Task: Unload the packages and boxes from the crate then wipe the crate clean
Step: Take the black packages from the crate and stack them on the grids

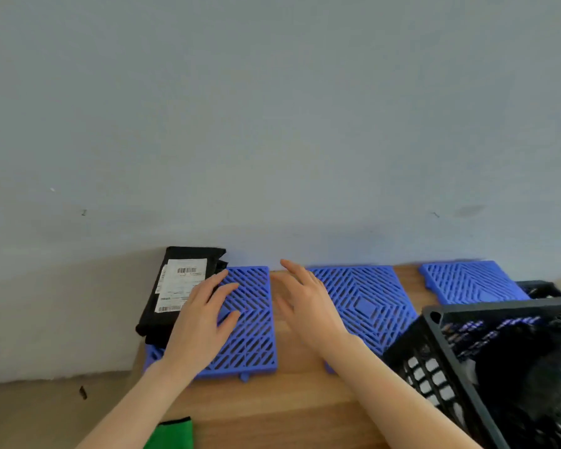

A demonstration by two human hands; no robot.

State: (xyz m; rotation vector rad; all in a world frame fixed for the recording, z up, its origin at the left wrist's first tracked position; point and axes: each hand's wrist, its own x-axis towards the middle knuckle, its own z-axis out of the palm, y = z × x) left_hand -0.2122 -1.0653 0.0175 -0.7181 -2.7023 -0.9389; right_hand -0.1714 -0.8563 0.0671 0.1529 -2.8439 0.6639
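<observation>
Blocked at right by the crate, at left by the black package; open along the bare table between left mat and middle mat.

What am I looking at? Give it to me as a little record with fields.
Surface: wooden table, three blue grid mats
Unloaded: black package with white label, on the leftmost mat
Crate: black, at right, dark contents too blurred to name
Left hand: fingers straight, over leftmost mat beside the package
Right hand: empty, fingers straight, between two mats
Cloth: green, near edge
</observation>
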